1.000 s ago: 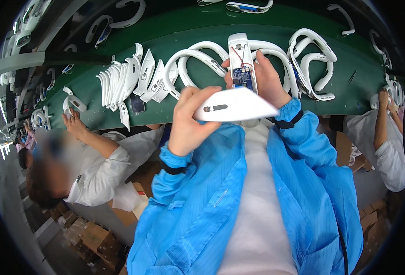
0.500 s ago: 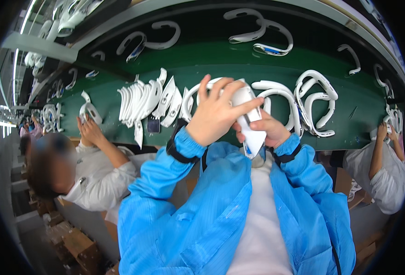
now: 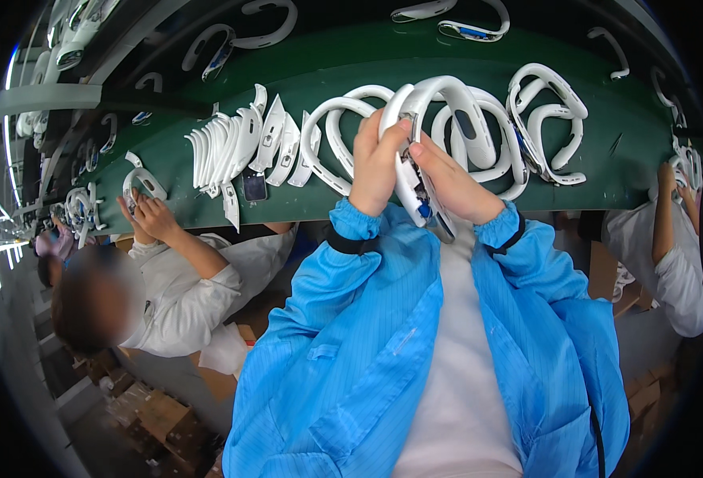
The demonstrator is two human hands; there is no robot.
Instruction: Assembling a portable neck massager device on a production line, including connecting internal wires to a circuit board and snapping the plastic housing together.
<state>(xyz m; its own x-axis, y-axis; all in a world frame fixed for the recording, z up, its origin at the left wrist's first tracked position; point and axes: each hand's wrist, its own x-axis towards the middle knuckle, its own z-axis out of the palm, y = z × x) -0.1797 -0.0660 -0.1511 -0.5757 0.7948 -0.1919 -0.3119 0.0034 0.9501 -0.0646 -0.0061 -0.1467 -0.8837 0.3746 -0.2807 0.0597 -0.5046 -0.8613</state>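
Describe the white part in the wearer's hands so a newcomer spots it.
At the green table, find the blue-sleeved left hand and right hand. They hold a curved white housing, a blue part at its near end. It's held; neighbouring white loops lie on the table.

Worn on the head, a wide fisheye looked down, close above the left hand (image 3: pixel 374 174), right hand (image 3: pixel 460 187) and green desk (image 3: pixel 320 76).
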